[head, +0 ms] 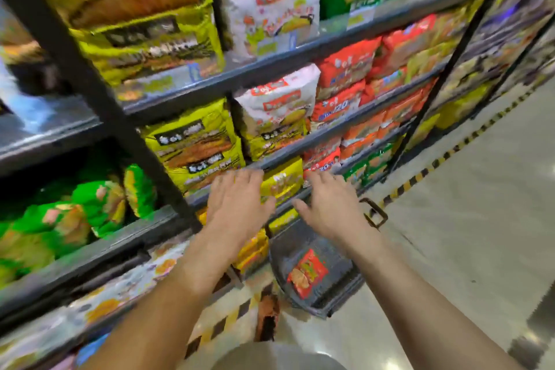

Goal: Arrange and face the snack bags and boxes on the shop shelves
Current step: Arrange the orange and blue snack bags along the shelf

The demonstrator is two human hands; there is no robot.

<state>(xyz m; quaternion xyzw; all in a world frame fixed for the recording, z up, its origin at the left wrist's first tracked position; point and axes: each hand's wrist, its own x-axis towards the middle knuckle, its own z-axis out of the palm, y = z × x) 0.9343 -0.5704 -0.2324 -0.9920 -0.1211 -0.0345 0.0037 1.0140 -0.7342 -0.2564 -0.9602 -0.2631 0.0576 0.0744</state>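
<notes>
Risk: neither hand has a grip. A flat push from either side could skew the yellow pack (282, 182), tip it off the shelf's front edge, or shove it into the red packs (322, 159) just beside it. The frame is blurred, so actual contact can't be told.

Left hand (237, 200): fingers (240, 177) straight, slightly spread, tips over the front edge; thumb out toward the pack's left side. Holds nothing.

Right hand (327, 201): fingers (324, 179) straight, loosely spread, tips at the red packs; thumb out toward the left. Holds nothing.

Yellow pack: upright at the front edge of the shelf (285, 207), between the two hands.

Below the right hand, a basket (339, 267) on the floor holds one red bag (306, 273), not yet shelved.
</notes>
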